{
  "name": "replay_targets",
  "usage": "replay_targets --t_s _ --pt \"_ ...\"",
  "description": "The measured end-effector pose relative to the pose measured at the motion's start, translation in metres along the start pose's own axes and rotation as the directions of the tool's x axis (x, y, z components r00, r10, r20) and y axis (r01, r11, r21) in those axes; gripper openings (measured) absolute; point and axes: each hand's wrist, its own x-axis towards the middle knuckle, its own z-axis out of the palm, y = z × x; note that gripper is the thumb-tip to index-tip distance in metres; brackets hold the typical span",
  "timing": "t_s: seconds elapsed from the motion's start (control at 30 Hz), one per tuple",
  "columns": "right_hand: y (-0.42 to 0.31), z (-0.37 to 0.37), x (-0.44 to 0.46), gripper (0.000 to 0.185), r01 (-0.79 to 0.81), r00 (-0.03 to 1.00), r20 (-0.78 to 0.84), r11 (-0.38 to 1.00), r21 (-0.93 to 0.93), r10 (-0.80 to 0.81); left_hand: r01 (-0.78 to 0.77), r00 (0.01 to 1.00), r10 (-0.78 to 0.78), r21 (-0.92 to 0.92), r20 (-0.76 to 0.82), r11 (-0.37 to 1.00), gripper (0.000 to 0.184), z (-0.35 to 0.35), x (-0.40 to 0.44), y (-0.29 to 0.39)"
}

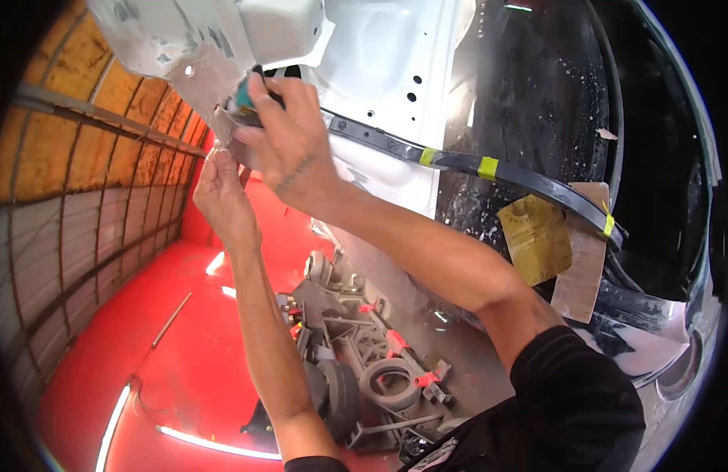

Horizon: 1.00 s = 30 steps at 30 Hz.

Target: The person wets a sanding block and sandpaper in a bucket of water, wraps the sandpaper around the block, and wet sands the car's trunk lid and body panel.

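My right hand [293, 141] is wrapped round a small teal and dark object [244, 98], held against the lower edge of a grey-white car panel [203, 79]. Just below it, my left hand [225, 193] has its fingers closed at the panel's tip; whether they pinch the panel or something small is hard to see. The white bodywork [364, 71] stands beside my right hand. From there a dark curved strip [458, 163] with yellow tape pieces [487, 167] runs to the right.
A gold sandpaper sheet [535, 240] and a flat brown board [582, 271] lie on the dark glass at the right. Behind my arms are a tire [390, 383], metal frames and other parts. A red wall [175, 354] with light tubes is at the left.
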Motion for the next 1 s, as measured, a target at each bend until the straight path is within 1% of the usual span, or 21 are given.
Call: replay_targets --t_s 0.07,0.1,0.17,0.2,0.23,0.27,0.33,0.37,0.47,0.5,0.57,0.6,0.63,0.67,0.73,0.77,0.83,0.87,0.93,1.0 --pt "0.021 -0.004 -0.032 0.054 0.044 0.998 0.046 0.998 -0.041 -0.042 0.022 0.999 -0.022 -0.021 -0.025 1.000 0.040 0.001 0.005 -0.003" --pt "0.013 -0.014 -0.035 0.053 -0.001 0.994 0.108 1.000 -0.022 0.004 0.016 1.000 -0.017 -0.028 -0.019 0.999 0.039 0.002 0.004 -0.003" --pt "0.015 -0.006 -0.017 0.052 0.054 0.998 0.036 0.999 -0.006 -0.053 -0.003 1.000 0.002 -0.039 -0.006 0.999 0.038 0.001 0.007 -0.004" --pt "0.011 -0.002 -0.002 0.052 0.068 0.998 0.002 0.998 0.000 -0.068 0.001 1.000 -0.001 -0.003 0.003 1.000 0.038 -0.001 0.007 -0.005" --pt "0.007 0.001 0.023 0.051 0.154 0.987 -0.043 0.988 -0.006 -0.155 0.004 1.000 -0.004 0.031 0.006 1.000 0.038 -0.003 0.009 -0.005" --pt "0.004 -0.002 0.028 0.051 0.184 0.982 -0.042 0.983 -0.011 -0.184 0.006 1.000 -0.007 0.062 0.003 0.998 0.038 -0.004 0.009 -0.008" --pt "-0.002 -0.011 0.028 0.050 0.223 0.973 -0.053 0.975 -0.027 -0.224 0.007 0.998 -0.003 0.056 -0.061 0.998 0.038 -0.003 0.002 -0.011" --pt "0.010 -0.004 0.002 0.049 0.101 0.995 0.014 0.995 -0.023 -0.100 -0.017 0.995 0.020 0.040 -0.095 0.999 0.039 0.002 0.006 -0.009" --pt "0.018 -0.011 -0.038 0.050 -0.016 0.995 0.095 0.999 -0.031 0.019 -0.018 0.995 0.009 -0.091 -0.098 0.996 0.038 0.009 0.004 -0.003" --pt "0.011 -0.017 -0.017 0.050 0.228 0.972 0.095 0.963 -0.145 -0.216 -0.046 0.996 0.042 -0.051 -0.085 0.998 0.037 0.009 0.007 -0.001" --pt "-0.003 -0.008 0.026 0.049 0.145 0.989 -0.022 0.988 -0.043 -0.146 -0.065 0.997 0.067 0.052 -0.036 0.997 0.035 0.004 0.003 0.002" --pt "-0.006 -0.003 0.045 0.048 0.123 0.990 -0.076 0.992 0.015 -0.121 -0.053 0.998 0.054 0.018 -0.037 0.998 0.035 0.005 0.005 -0.001" --pt "-0.011 -0.004 0.048 0.047 0.085 0.994 -0.073 0.995 0.057 -0.080 -0.033 0.999 0.033 -0.005 -0.029 0.999 0.036 0.004 0.006 -0.004" --pt "-0.007 -0.005 0.038 0.048 0.128 0.991 -0.035 0.992 -0.007 -0.128 -0.016 1.000 0.015 -0.028 -0.022 0.999 0.036 0.003 0.005 -0.005" --pt "0.015 -0.006 0.011 0.049 0.252 0.968 0.039 0.959 -0.132 -0.249 -0.044 0.998 0.043 -0.028 -0.041 0.999 0.038 0.003 0.008 -0.006" --pt "0.014 -0.007 -0.017 0.052 0.027 0.997 0.072 0.997 -0.067 -0.023 -0.053 0.998 0.052 -0.029 -0.048 0.998 0.039 0.004 0.007 -0.007" --pt "0.008 -0.033 -0.040 0.053 -0.082 0.953 0.265 0.969 -0.232 0.144 -0.031 0.997 0.023 -0.107 -0.071 0.994 0.038 0.009 0.005 -0.003" --pt "0.004 -0.042 -0.042 0.053 -0.124 0.923 0.324 0.957 -0.262 0.208 -0.017 0.996 0.004 -0.147 -0.085 0.989 0.037 0.010 0.003 -0.002" --pt "-0.013 -0.062 -0.041 0.054 -0.212 0.838 0.420 0.917 -0.337 0.348 0.017 0.999 -0.019 -0.063 -0.029 0.998 0.038 0.002 0.001 -0.003" --pt "-0.020 -0.084 -0.057 0.054 -0.214 0.879 0.350 0.925 -0.315 0.322 -0.006 1.000 0.006 -0.001 0.010 1.000 0.039 0.001 0.005 0.003"
